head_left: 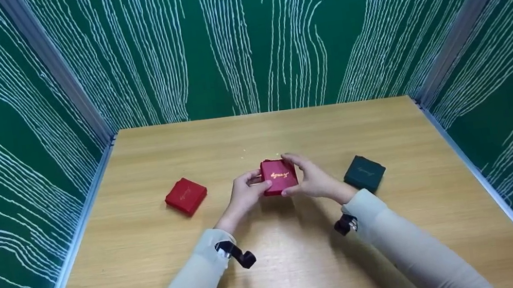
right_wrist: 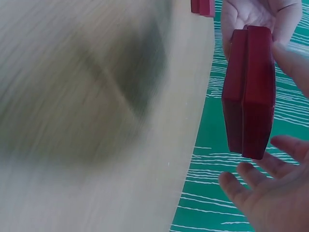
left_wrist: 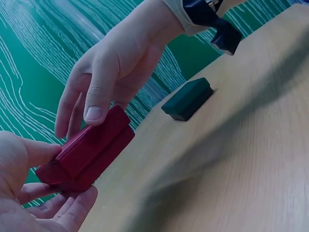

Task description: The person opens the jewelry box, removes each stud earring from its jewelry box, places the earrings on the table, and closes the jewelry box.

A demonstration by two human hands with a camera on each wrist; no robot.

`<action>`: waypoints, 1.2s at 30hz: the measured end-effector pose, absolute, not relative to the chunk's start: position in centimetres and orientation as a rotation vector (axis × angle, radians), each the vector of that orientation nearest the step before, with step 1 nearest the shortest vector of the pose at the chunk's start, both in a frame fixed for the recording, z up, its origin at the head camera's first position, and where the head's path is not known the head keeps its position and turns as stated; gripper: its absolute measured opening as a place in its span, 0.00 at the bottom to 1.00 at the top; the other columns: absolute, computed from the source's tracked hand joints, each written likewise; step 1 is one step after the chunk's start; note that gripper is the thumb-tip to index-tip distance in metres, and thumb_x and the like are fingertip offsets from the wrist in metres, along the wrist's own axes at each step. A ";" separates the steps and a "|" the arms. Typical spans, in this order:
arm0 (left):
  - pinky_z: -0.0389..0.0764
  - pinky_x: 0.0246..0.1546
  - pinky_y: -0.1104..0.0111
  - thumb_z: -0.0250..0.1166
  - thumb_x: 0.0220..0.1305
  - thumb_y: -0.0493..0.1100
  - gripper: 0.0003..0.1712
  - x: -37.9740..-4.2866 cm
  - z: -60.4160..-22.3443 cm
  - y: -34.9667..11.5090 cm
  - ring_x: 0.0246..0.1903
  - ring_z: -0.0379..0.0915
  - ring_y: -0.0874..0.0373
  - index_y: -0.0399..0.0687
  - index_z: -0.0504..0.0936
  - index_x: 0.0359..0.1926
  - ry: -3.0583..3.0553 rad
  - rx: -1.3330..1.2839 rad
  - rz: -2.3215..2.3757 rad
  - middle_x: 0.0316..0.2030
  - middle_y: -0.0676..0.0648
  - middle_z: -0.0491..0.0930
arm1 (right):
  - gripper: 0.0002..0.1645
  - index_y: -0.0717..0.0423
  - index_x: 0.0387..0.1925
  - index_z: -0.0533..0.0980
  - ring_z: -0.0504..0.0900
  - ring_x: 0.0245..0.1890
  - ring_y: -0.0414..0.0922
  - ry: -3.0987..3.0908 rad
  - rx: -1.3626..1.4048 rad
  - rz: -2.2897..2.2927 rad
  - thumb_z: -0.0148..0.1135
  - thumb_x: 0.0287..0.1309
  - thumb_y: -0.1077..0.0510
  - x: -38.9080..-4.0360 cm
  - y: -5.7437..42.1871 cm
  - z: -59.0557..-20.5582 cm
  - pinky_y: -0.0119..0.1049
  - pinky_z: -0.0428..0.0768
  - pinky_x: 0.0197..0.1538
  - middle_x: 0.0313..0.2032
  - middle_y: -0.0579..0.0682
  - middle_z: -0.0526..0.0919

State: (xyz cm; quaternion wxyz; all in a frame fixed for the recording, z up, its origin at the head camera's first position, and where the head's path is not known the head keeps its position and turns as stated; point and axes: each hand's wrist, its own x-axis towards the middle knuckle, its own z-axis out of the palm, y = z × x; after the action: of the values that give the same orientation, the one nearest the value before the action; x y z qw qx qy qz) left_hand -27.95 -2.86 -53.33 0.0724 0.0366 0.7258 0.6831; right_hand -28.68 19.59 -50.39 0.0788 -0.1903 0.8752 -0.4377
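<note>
A dark red jewelry box (head_left: pixel 279 176) with gold script, upside down in the head view, is held above the table. My left hand (head_left: pixel 246 190) grips its left side, thumb on the top face, fingers underneath. My right hand (head_left: pixel 312 176) spans its right side, index finger at the far corner and thumb at the near one; its other fingers are spread in the right wrist view. The lid seam of the box (right_wrist: pixel 248 92) shows as a closed line along the side. Part of the underside is hidden by the left fingers.
A brighter red box (head_left: pixel 186 196) lies on the wooden table (head_left: pixel 156 283) to the left. A dark green box (head_left: pixel 364 173) lies to the right, close by the right wrist. Green walls (head_left: pixel 196 48) with white lines enclose the back and sides.
</note>
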 end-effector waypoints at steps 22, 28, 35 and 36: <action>0.93 0.48 0.64 0.67 0.74 0.36 0.32 -27.5 -53.7 -3.0 0.48 0.87 0.53 0.28 0.72 0.74 1.925 0.163 2.167 0.65 0.27 0.80 | 0.60 0.64 0.80 0.65 0.71 0.73 0.65 2.681 -0.721 -1.209 0.88 0.51 0.57 -28.7 19.6 -49.9 0.64 0.74 0.77 0.76 0.66 0.71; 0.92 0.55 0.57 0.63 0.74 0.36 0.38 -27.8 -54.3 -4.1 0.49 0.86 0.55 0.29 0.63 0.80 1.772 0.297 2.200 0.69 0.26 0.74 | 0.60 0.62 0.80 0.65 0.73 0.72 0.64 2.652 -0.699 -1.224 0.87 0.52 0.56 -28.5 19.7 -49.2 0.64 0.77 0.75 0.75 0.64 0.72; 0.85 0.64 0.40 0.63 0.71 0.34 0.43 -27.9 -54.8 -5.2 0.51 0.86 0.56 0.30 0.58 0.83 1.726 0.480 2.166 0.71 0.27 0.72 | 0.59 0.60 0.81 0.64 0.74 0.71 0.63 2.619 -0.674 -1.222 0.86 0.53 0.54 -28.1 19.8 -48.3 0.62 0.81 0.72 0.74 0.63 0.73; 0.85 0.64 0.41 0.63 0.70 0.33 0.45 -27.9 -54.9 -5.3 0.51 0.86 0.57 0.30 0.57 0.83 1.714 0.504 2.161 0.71 0.27 0.72 | 0.59 0.60 0.82 0.64 0.74 0.71 0.63 2.616 -0.669 -1.226 0.86 0.54 0.54 -28.0 19.9 -48.3 0.62 0.81 0.72 0.74 0.63 0.73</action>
State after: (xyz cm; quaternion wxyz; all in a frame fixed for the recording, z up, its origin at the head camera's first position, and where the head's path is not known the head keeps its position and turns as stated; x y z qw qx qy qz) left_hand -27.93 -5.31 -54.87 0.1681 0.1774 0.6025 0.7598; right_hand -28.03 19.87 -48.26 0.0880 -0.2247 0.8787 -0.4119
